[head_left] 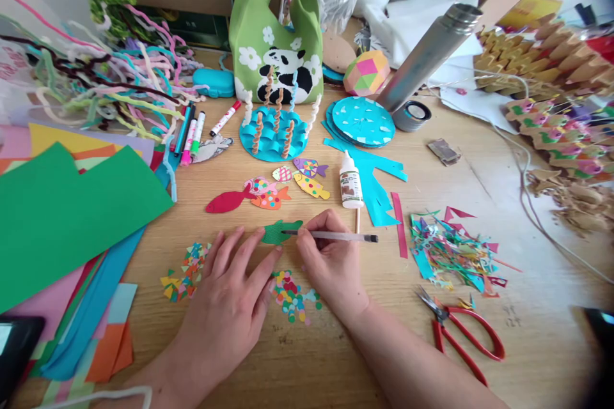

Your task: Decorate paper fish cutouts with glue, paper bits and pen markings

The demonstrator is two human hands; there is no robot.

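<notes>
A green paper fish lies flat on the wooden table, patterned with small dark marks on its body. The spread fingers of my left hand rest on the table, with fingertips at the fish's left end and lower edge. In my right hand a pen is gripped, its dark tip on the fish near the tail. Just above lie several finished-looking paper fish, among them a red one, an orange one and a yellow one.
Paper dots and triangle bits lie near my hands. A glue bottle stands beyond the pen. Red-handled scissors and paper scraps are at right; coloured sheets at left. A steel flask and blue disc stand behind.
</notes>
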